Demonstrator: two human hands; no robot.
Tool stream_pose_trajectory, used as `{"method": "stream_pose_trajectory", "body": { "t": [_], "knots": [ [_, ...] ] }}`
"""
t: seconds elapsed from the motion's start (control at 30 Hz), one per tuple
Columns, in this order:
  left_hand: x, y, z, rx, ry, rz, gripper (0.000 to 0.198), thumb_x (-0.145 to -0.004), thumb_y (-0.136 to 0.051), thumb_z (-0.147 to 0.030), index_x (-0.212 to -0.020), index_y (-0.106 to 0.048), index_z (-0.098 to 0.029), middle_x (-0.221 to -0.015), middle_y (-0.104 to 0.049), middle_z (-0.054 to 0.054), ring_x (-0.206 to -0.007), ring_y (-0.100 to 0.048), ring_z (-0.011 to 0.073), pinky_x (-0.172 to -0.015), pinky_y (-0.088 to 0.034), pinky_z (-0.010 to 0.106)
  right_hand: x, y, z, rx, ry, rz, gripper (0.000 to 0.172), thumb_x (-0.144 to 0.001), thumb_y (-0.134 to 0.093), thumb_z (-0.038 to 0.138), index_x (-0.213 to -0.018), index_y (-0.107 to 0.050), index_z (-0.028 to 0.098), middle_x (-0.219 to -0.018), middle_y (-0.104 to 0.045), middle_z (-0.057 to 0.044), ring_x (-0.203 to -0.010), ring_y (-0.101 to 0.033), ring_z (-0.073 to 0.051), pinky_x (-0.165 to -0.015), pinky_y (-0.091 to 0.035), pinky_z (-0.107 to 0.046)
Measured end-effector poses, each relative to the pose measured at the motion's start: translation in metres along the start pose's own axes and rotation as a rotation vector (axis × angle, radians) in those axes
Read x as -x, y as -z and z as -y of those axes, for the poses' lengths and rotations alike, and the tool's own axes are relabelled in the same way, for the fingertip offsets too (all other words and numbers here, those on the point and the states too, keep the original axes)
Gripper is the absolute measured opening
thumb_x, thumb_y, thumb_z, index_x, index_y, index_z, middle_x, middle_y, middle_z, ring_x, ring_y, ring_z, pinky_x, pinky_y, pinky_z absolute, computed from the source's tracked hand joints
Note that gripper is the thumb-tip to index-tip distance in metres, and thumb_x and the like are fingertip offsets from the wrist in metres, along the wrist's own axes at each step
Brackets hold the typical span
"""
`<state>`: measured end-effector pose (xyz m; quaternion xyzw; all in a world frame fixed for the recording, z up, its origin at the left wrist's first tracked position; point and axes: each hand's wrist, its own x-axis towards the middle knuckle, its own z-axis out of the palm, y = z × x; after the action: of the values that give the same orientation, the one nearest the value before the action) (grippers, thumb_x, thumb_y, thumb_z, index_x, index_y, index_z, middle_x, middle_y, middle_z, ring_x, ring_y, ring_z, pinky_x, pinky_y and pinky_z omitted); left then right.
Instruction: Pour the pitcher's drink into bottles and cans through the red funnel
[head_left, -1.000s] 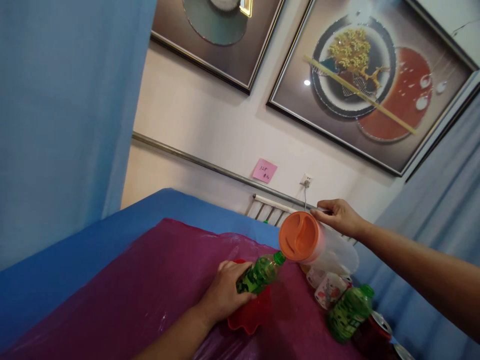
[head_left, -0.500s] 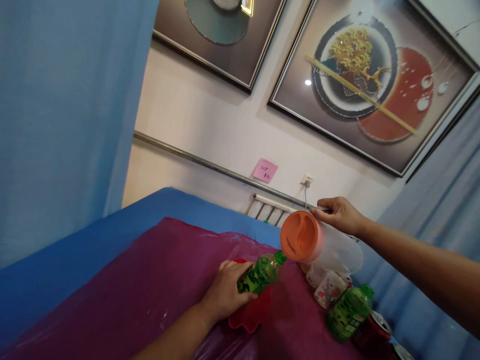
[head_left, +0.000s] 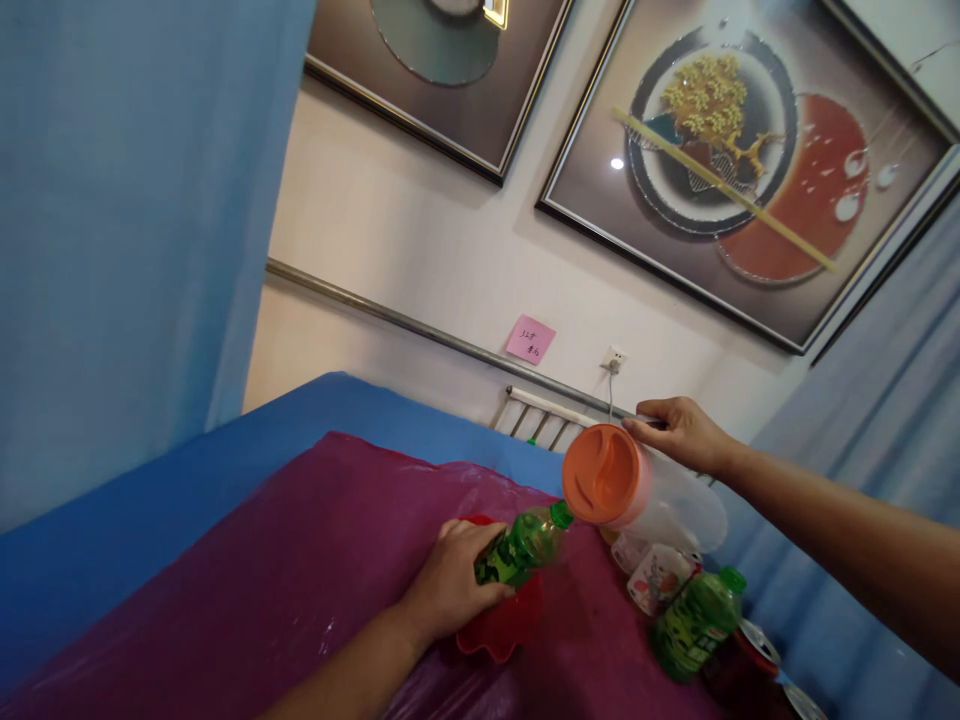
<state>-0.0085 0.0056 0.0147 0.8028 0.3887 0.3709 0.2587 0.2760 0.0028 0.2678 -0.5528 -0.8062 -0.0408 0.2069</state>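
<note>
My left hand [head_left: 459, 580] is wrapped round a green-labelled plastic bottle [head_left: 517, 548], tilted with its green neck up to the right. Below the bottle lies a red scalloped bowl [head_left: 499, 628], partly hidden by the hand. My right hand [head_left: 679, 432] grips the handle of a clear pitcher [head_left: 671, 510] tipped onto its side, its orange lid [head_left: 600, 474] facing left. The lid's lower edge is close to the bottle's mouth; I cannot tell whether they touch or whether liquid runs between them.
Right of the bowl stand a second green bottle [head_left: 697, 622], a white cup with a printed picture [head_left: 658, 578] and dark red cans [head_left: 742, 660]. A purple plastic sheet [head_left: 300, 560] covers the blue table [head_left: 360, 405]. Blue curtains [head_left: 135, 250] hang at both sides.
Almost nothing differs. The pitcher's lid has shifted very slightly right and down, while the left hand and the bottle hold their place.
</note>
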Motion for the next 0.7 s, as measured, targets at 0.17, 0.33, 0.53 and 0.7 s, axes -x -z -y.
{"method": "stream_pose_trajectory", "body": {
  "t": [0.17, 0.33, 0.53, 0.7],
  "knots": [
    [0.0005, 0.001, -0.0019, 0.016, -0.002, 0.008, 0.066, -0.063, -0.086, -0.029, -0.127, -0.066, -0.028, -0.113, -0.073, 0.002, -0.106, -0.061, 0.0269, -0.101, -0.037, 0.041, -0.0004, -0.0012, -0.0007, 0.0, -0.013, -0.005, 0.048, -0.085, -0.052, 0.057, -0.057, -0.031, 0.024, -0.058, -0.024, 0.006, -0.054, -0.025, -0.01, -0.05, -0.02, -0.027],
    [0.0001, 0.0019, -0.0031, 0.017, 0.006, 0.016, 0.066, -0.064, -0.085, -0.03, -0.127, -0.066, -0.027, -0.116, -0.073, 0.003, -0.108, -0.061, 0.0278, -0.102, -0.037, 0.041, -0.0007, -0.0024, -0.0023, -0.004, -0.01, -0.007, 0.048, -0.086, -0.052, 0.057, -0.057, -0.031, 0.024, -0.058, -0.023, 0.006, -0.054, -0.025, -0.01, -0.049, -0.02, -0.027],
    [0.0002, 0.0016, -0.0024, 0.011, 0.014, 0.016, 0.064, -0.066, -0.083, -0.033, -0.127, -0.065, -0.029, -0.114, -0.074, 0.002, -0.106, -0.062, 0.028, -0.101, -0.038, 0.041, 0.0045, -0.0068, -0.0054, -0.065, -0.014, -0.052, 0.052, -0.085, -0.055, 0.059, -0.057, -0.03, 0.025, -0.055, -0.024, 0.006, -0.052, -0.025, -0.01, -0.048, -0.019, -0.027],
    [-0.0003, 0.0012, -0.003, 0.005, 0.024, 0.008, 0.061, -0.065, -0.084, -0.034, -0.123, -0.067, -0.026, -0.11, -0.073, 0.003, -0.104, -0.062, 0.0277, -0.1, -0.039, 0.04, 0.0069, -0.0063, -0.0038, -0.05, -0.005, -0.084, 0.053, -0.084, -0.057, 0.061, -0.056, -0.03, 0.025, -0.054, -0.024, 0.006, -0.052, -0.026, -0.01, -0.048, -0.019, -0.027]
  ]
}}
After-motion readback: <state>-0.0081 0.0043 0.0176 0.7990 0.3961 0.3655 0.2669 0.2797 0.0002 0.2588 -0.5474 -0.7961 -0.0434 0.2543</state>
